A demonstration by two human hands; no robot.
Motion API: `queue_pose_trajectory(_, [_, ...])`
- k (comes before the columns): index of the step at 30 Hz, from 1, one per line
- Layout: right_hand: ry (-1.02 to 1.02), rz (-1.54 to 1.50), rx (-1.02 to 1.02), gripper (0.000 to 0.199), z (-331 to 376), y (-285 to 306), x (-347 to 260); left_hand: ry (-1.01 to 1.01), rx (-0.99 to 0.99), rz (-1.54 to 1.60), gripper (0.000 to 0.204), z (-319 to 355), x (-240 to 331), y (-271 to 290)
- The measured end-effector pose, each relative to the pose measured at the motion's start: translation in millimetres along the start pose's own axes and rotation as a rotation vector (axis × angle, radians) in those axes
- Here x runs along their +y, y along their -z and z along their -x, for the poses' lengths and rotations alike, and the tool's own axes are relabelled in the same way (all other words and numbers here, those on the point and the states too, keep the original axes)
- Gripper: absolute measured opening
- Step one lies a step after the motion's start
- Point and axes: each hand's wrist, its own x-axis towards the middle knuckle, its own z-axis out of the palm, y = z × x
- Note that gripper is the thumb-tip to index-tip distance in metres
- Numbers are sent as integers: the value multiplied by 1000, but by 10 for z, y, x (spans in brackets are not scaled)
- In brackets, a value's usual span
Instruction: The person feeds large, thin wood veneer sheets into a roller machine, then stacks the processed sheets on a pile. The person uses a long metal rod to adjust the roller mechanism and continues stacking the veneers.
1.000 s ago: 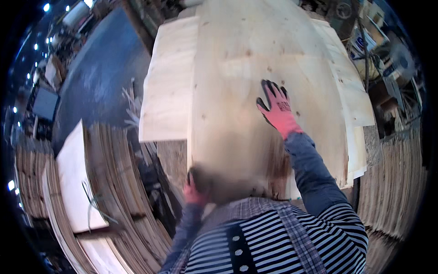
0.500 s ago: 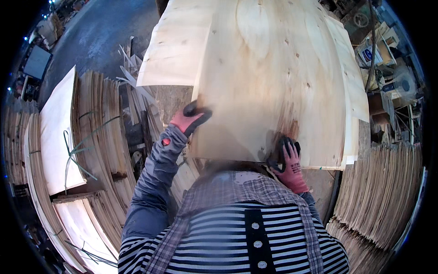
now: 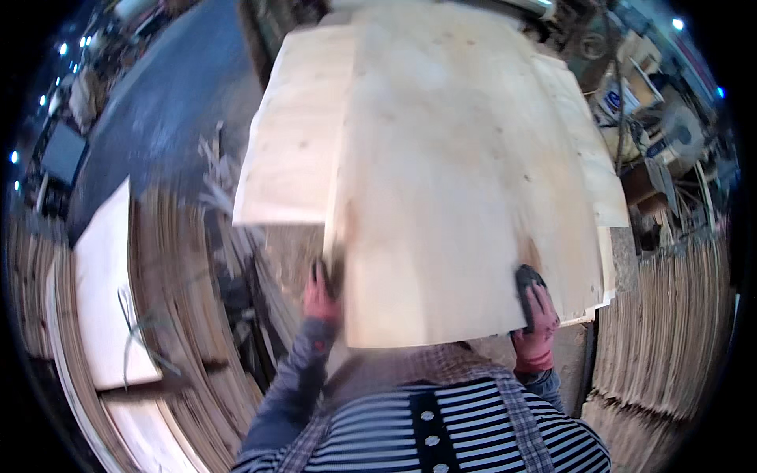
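A pale wood veneer sheet (image 3: 434, 236) lies on top of other veneer sheets in front of me, its near edge close to my body. At its left edge my left hand (image 3: 322, 293), in a pink glove with dark fingertips, is closed on the sheet; motion blurs the fingers. My right hand (image 3: 538, 322), gloved alike, grips the right edge by the near corner, its dark fingers curled along it. Broader veneer sheets (image 3: 296, 134) stick out underneath on the left and right.
Bundles of veneer (image 3: 169, 276) stand at the left, one tied with green cord (image 3: 130, 331). A tall veneer stack (image 3: 658, 331) stands at the right. Scrap strips (image 3: 221, 173) lie beside the bluish floor (image 3: 173, 87) at the far left. Clutter with a white container (image 3: 619, 98) fills the far right.
The top veneer sheet has come nearer to my body. My left hand has moved down along the left side; my right hand has shifted right and nearer, to the sheet's edge.
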Motion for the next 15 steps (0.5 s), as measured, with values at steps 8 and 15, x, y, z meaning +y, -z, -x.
queue_pose_trajectory(8, [143, 68, -40, 57, -1487, -888, 490, 520, -261, 478, 59, -134, 471, 338])
queue_pose_trajectory(15, [6, 260, 14, 50, -2779, -1598, 1014, 448, -110, 555, 48, -63, 187, 379])
